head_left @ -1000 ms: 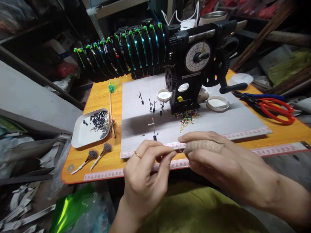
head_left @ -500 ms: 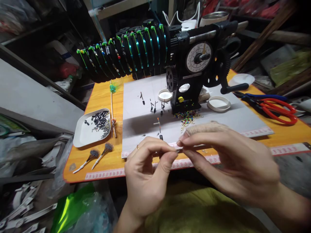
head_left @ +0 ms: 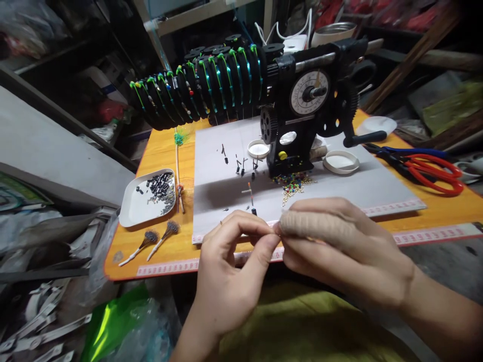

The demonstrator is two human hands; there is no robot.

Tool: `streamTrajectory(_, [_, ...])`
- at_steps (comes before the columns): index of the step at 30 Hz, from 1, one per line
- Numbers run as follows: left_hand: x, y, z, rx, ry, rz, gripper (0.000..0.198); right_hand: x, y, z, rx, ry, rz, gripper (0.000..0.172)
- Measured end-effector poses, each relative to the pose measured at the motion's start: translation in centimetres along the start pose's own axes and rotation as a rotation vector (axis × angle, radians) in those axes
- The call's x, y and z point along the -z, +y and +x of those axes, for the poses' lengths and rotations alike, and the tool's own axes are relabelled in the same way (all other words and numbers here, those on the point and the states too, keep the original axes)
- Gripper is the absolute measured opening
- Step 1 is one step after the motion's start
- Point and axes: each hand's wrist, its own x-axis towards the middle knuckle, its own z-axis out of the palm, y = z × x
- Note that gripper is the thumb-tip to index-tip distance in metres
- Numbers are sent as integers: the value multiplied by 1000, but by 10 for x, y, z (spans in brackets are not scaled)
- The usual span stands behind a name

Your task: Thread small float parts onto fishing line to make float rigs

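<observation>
My left hand (head_left: 234, 266) pinches thumb and forefinger together at the board's front edge. Against its fingertips is my right hand (head_left: 343, 256), also pinched, with a beige wrap (head_left: 317, 225) around one finger. Whatever lies between the fingertips is too small and hidden to name. Just behind my left hand, a small black piece with an orange-tipped stem (head_left: 249, 193) rests on the grey board (head_left: 219, 201). Several small black pieces (head_left: 243, 168) sit farther back. Coloured beads (head_left: 296, 183) lie scattered beyond my right hand.
A black geared machine (head_left: 302, 120) with a dial and crank stands at the back, its roller (head_left: 204, 85) reaching left. At left are a white tray (head_left: 130, 206) of black parts and two small brushes (head_left: 151, 236). Red-handled pliers (head_left: 433, 173) lie at right.
My right hand has turned, bringing the wrapped finger lower and towards me, and its fingers are closer together. My left hand keeps its pinch. The whole view has shifted slightly.
</observation>
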Motion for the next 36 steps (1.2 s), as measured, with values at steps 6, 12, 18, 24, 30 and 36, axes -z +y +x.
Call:
streamTrajectory(6, [-3,-14,0,-562,154,421,21,2,-5,10,-164,-38,137,9])
streamTrajectory(12, [-1,-10,3,-581,135,483,20,4,-2,6,-115,-134,184,7])
streamTrajectory(18, [-2,3,7,-63,70,19,22,0,-1,14,-3,-96,110,7])
streamTrajectory(24, [-3,3,9,137,54,-289,18,-3,-9,11,-26,31,52,21])
streamTrajectory(30, [-7,-2,4,130,89,-264,19,-6,-19,4,-170,97,68,20])
streamTrajectory(36, [1,-10,-7,-73,53,-38,23,-8,-14,0,-344,82,229,13])
